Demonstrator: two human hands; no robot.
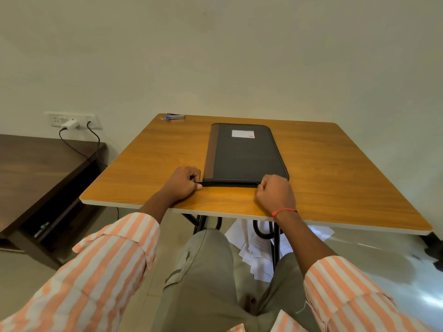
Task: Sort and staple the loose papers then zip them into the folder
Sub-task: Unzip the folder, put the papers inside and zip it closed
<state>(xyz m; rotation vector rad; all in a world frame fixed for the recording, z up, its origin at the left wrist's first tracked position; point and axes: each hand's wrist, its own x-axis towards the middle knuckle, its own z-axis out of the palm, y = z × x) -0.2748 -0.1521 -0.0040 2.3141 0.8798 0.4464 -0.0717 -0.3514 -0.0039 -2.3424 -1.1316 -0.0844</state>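
Pinching the zipper (230,184) along the near short edge of the folder (244,152), my two hands sit at its two near corners. My left hand (183,182) is curled, thumb and forefinger gripping the black zipper tail that sticks out past the folder's near-left corner. My right hand (275,190) is curled tight at the near-right corner, fingers and thumb closed on the zipper's end there; the pull itself is hidden under my fingers, so I cannot tell how far the zipper is drawn. A red thread (284,211) circles my right wrist.

The folder lies flat and closed on the wooden surface (148,164), roughly in the middle of it. Its long axis runs straight away from me, one short end toward my body and the other toward the wall. It is black, with a brown strip (211,149) down its left long side and a white label (242,133) near its far end; the label carries a small red mark at its near-right corner.

Beyond the folder's far-left corner, well apart from it and close to the surface's far edge, lies the stapler (176,116), its length set crosswise to the folder. Below the folder, under the surface, loose papers (256,255) lie scattered on the floor beside my right knee. Far to the folder's left, a wall socket (72,119) holds a white charger (70,124).
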